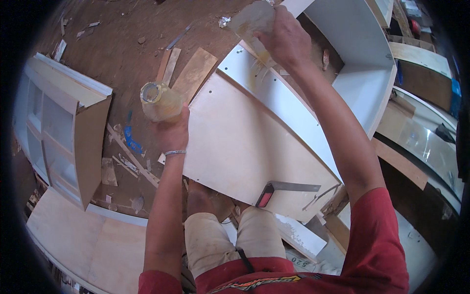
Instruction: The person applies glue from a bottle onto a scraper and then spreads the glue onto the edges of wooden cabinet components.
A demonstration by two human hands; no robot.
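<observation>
My left hand (pixel 172 130) is wrapped round a cloudy, yellowish plastic bottle (pixel 161 105), its round mouth facing up. In my right hand (pixel 289 41), out over the far end of the panels, is a translucent whitish plastic piece (pixel 252 22) with yellowish smears; its exact kind is unclear. Below it, a yellowish streak (pixel 255 76) marks a narrow white panel (pixel 289 105) with small holes. That strip lies along a wide pale board (pixel 235 132) in front of me. A try square (pixel 293 187) with a red-and-black handle rests on the board's near end.
Left stands a cabinet frame (pixel 63 127) with compartments, beyond a pale board (pixel 88 235). At far right is an open white cabinet box (pixel 362 73). Wood offcuts (pixel 193 73) and blue scraps (pixel 131 139) litter the brown floor. A thin metal rod (pixel 320 197) lies by the square.
</observation>
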